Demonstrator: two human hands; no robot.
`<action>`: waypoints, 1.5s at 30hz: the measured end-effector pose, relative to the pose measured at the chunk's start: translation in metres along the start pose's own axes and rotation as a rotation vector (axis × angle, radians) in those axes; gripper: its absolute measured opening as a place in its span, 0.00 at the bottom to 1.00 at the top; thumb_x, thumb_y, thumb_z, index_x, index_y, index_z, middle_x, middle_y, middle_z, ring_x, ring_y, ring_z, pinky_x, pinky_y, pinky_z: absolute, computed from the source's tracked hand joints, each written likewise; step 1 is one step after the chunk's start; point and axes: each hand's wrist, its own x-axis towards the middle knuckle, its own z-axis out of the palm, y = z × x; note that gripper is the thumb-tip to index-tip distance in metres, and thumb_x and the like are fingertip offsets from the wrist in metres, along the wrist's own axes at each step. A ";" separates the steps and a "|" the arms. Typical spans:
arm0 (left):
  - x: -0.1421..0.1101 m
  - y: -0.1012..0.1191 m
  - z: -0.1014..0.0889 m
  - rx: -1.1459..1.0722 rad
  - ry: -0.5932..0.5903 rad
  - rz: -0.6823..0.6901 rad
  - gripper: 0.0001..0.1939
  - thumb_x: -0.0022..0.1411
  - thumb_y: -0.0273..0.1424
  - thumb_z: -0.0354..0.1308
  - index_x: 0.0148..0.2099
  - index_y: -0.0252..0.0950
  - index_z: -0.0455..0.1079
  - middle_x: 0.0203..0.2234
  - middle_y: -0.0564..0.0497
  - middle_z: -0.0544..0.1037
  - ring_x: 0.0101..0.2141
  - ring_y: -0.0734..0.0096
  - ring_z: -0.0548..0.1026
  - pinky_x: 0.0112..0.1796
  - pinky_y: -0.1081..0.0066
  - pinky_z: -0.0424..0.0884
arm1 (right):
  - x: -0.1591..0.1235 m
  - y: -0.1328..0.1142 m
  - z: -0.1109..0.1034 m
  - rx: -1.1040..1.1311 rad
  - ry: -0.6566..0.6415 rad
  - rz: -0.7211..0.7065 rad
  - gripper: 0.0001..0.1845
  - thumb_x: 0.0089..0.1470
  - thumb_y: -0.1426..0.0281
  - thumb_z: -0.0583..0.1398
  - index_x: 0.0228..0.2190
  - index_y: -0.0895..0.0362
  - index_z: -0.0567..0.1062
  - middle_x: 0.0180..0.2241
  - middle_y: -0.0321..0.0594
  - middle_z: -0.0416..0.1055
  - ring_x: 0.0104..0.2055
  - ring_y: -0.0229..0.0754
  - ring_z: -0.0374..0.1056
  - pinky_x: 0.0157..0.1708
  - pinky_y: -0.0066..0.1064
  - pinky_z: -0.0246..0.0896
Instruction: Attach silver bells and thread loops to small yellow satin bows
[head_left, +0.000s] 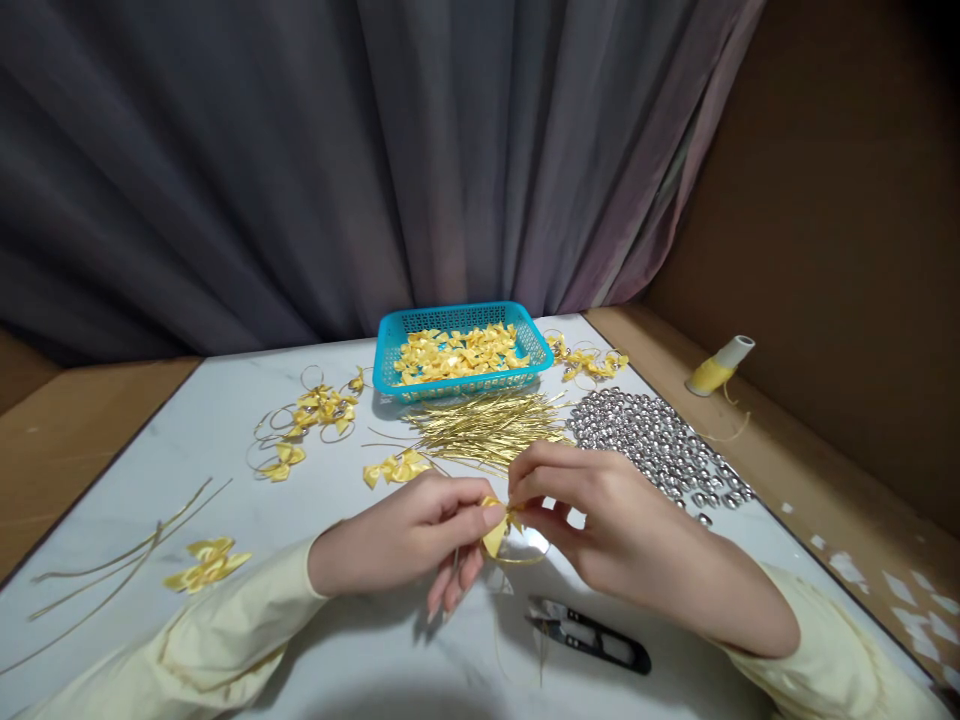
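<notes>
Over the middle front of the white table, my left hand (420, 530) pinches a yellow ribbon bow (493, 535) between thumb and forefinger, its other fingers curled below. Close against it, my right hand (581, 500) has its fingertips pressed together at the bow's middle, on a thin gold cord. That gold cord (529, 561) hangs in a round loop under the right fingers. The exact grip of the right fingertips is partly hidden. Just below my right hand lies a pair of black thread snips (589, 634), near some loose thin thread.
A blue basket (465, 392) of yellow bows stands at the back. Before it lie a bundle of gold cords (487, 428) and silver beads (652, 440). Looped bows (322, 408) lie left, loose cords (120, 560) farther left. A thread spool (720, 366) stands right.
</notes>
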 end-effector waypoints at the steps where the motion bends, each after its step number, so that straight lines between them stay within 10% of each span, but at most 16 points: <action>1: 0.000 0.000 0.000 0.008 0.005 0.002 0.16 0.63 0.40 0.45 0.27 0.35 0.56 0.15 0.59 0.68 0.12 0.82 0.67 0.15 0.82 0.63 | 0.000 0.000 0.000 0.003 0.001 -0.001 0.11 0.50 0.84 0.53 0.29 0.60 0.72 0.32 0.40 0.68 0.31 0.35 0.64 0.31 0.25 0.58; 45: -0.004 0.000 0.011 0.619 0.254 0.172 0.15 0.62 0.37 0.46 0.25 0.35 0.59 0.11 0.57 0.68 0.16 0.79 0.67 0.21 0.79 0.62 | 0.013 0.004 0.001 0.201 -0.026 0.160 0.11 0.40 0.87 0.56 0.19 0.61 0.73 0.25 0.36 0.71 0.28 0.34 0.66 0.30 0.25 0.60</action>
